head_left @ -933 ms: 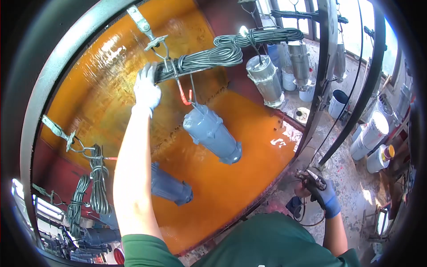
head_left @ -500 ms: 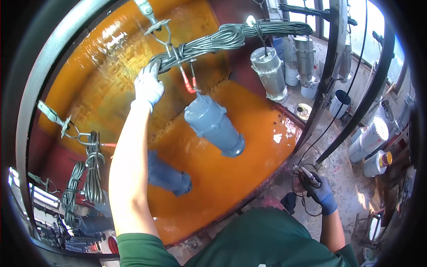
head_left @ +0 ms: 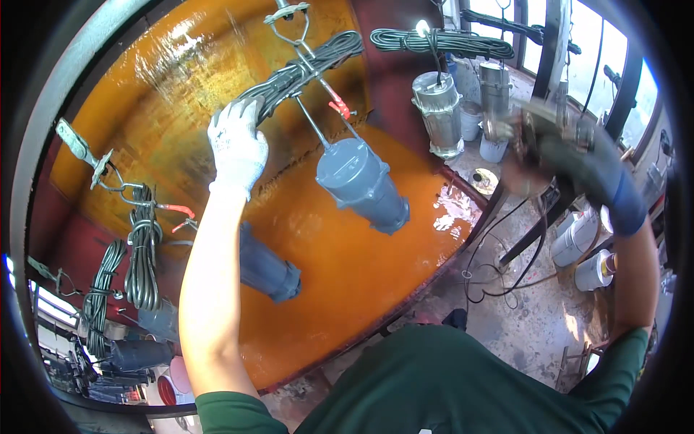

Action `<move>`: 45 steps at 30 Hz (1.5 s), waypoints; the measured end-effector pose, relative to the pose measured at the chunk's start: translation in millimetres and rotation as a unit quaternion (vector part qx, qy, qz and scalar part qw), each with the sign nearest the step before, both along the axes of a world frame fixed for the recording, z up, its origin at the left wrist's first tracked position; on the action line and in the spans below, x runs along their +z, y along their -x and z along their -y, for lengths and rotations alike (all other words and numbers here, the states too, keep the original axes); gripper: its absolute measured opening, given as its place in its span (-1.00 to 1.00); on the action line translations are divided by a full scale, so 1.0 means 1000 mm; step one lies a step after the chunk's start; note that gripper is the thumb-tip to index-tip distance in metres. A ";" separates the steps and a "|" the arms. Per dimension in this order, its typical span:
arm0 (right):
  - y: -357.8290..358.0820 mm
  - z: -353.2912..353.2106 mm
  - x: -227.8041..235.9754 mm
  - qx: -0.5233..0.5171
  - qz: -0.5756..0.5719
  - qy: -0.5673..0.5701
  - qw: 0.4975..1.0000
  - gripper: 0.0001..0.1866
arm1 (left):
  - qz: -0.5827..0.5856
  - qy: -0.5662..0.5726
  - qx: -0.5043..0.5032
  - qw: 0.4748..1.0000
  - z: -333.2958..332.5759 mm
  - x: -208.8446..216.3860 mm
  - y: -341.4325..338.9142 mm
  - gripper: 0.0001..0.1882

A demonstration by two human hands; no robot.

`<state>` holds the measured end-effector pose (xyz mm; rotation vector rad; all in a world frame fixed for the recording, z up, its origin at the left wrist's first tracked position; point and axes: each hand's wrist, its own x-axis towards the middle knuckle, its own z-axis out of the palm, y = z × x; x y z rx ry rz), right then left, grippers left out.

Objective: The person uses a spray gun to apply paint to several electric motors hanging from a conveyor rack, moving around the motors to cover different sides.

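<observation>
My left hand [head_left: 237, 141], in a white glove, grips the left end of a coiled dark cable [head_left: 307, 72]. The coil hangs by a wire hook, with a red-coated hook [head_left: 338, 107] beneath it. Below this hangs a grey cylindrical motor or pump housing [head_left: 365, 184], tilted, its lower end toward the right. My right hand [head_left: 585, 155], in a dark-stained glove with a blue cuff, is raised at the right and smeared by motion. It holds what looks like a spray gun [head_left: 531, 134], also blurred, with a dark hose [head_left: 541, 228] trailing down.
A second grey housing [head_left: 269, 267] hangs beside my left forearm, with coiled cables [head_left: 143, 253] farther left. Behind is an orange-stained booth wall [head_left: 217, 79]. A bare silver housing [head_left: 437, 116] hangs at the right. Frame posts and buckets [head_left: 594, 271] stand along the right side.
My right hand has swung up from low at the right, carrying the spray gun. The housing has shifted right and swung, and the held cable coil now sits apart from the neighbouring coil.
</observation>
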<state>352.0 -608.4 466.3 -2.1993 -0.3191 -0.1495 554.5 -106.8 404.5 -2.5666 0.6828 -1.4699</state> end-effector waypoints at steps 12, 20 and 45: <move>-0.065 -0.005 0.045 0.231 0.035 0.048 0.971 -0.31 | -0.034 0.057 -0.064 0.996 0.027 0.000 0.023 -0.51; -0.041 -0.101 0.075 0.130 -0.038 0.308 0.942 -0.29 | -0.050 0.066 -0.076 0.994 0.023 0.001 0.034 -0.53; -0.041 -0.043 -0.020 0.246 -0.053 0.103 0.962 -0.57 | -0.061 0.071 -0.107 0.990 0.022 0.003 0.037 -0.54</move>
